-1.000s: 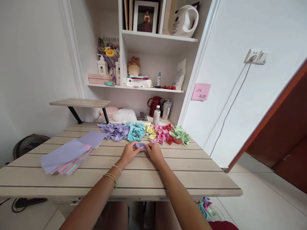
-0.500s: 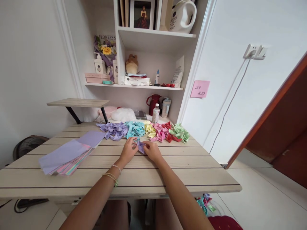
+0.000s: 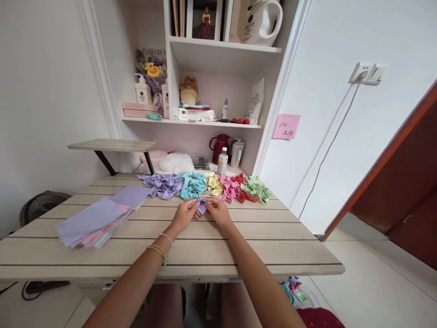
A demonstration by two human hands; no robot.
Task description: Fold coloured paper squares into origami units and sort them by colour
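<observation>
Between my two hands is a small folded piece of purple paper (image 3: 202, 207), held just in front of a row of folded paper pieces. My left hand (image 3: 186, 213) grips its left side, the fingers closed on it. On the other side my right hand (image 3: 218, 212) pinches the right edge. Behind them lie heaps of folded paper: purple (image 3: 166, 186), blue (image 3: 192, 185), yellow (image 3: 213, 183), pink with some red (image 3: 230, 187), and green (image 3: 256, 189). To the left a fanned stack of flat coloured paper sheets (image 3: 92, 221) rests on the table, purple on top.
The slatted wooden table (image 3: 273, 250) ends at a front edge near my lap. A small raised shelf (image 3: 112, 145) stands at its back left. Behind the heaps are a bottle (image 3: 222, 163), a red jug (image 3: 220, 148) and a tumbler (image 3: 236, 153). More folded paper (image 3: 291, 289) lies below the right edge.
My left hand's fingers have closed in from a more spread pose onto the purple paper. The paper has turned and shifted up slightly between both hands.
</observation>
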